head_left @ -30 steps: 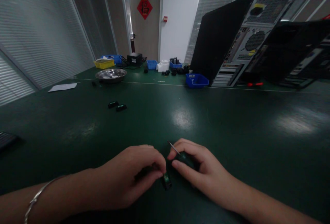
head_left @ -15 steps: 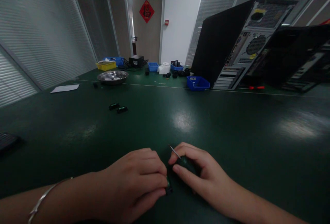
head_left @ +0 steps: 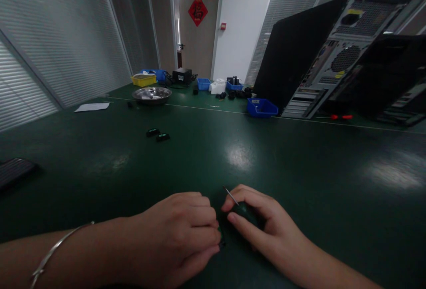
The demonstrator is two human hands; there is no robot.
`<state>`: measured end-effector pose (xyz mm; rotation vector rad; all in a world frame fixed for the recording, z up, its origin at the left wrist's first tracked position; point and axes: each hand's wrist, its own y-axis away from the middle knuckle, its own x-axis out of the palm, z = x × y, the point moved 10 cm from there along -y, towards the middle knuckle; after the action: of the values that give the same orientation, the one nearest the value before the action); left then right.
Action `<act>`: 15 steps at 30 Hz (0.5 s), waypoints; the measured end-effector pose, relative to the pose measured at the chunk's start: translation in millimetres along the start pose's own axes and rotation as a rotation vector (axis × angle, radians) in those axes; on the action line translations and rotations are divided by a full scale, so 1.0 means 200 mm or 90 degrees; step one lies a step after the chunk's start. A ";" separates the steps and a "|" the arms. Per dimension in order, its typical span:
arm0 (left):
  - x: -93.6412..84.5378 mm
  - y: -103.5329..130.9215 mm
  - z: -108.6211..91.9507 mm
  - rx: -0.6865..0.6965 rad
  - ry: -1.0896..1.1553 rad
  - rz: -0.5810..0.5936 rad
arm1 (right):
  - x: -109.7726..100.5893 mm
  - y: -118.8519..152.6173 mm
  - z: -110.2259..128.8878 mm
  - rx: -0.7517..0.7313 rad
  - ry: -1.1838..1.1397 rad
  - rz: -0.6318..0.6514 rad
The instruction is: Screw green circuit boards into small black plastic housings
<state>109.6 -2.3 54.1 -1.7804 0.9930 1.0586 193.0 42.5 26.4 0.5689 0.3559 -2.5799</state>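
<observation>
My left hand [head_left: 186, 231] is closed on a small black part with a green face [head_left: 222, 237]; most of it is hidden behind the fingers, so its kind does not show. Just to the right, my right hand [head_left: 266, 227] is wrapped round the dark green handle of a screwdriver [head_left: 244, 210]. Its thin metal shaft points up and to the left, apart from the small part. Farther off on the green table lie two small black pieces with green markings [head_left: 163, 137], side by side.
A metal bowl [head_left: 152, 95], a white paper sheet [head_left: 92, 107] and a blue bin [head_left: 262, 108] lie across the table's far side. A black computer case [head_left: 299, 54] stands tilted at the right. A dark keyboard-like object [head_left: 16, 171] sits at the left edge.
The whole view has shifted slightly, with the background sitting a little farther right. Both hands keep their grips, and the small part shows a little less behind my left fingers.
</observation>
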 end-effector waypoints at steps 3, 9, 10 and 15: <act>0.01 -0.01 0.02 -0.032 0.016 -0.001 | 0.00 0.00 0.01 -0.004 -0.003 0.005; -0.01 0.00 0.08 -0.105 0.111 -0.102 | 0.01 0.00 0.01 0.001 -0.009 0.014; 0.00 0.01 0.10 -0.122 0.126 -0.103 | 0.00 0.00 0.01 0.000 -0.012 0.014; 0.07 0.01 0.17 -0.213 0.184 -0.061 | -0.01 -0.01 0.00 0.022 -0.036 0.000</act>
<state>102.3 25.0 30.2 -2.2816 0.9269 0.9667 193.7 44.5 27.0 0.5060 0.2919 -2.6010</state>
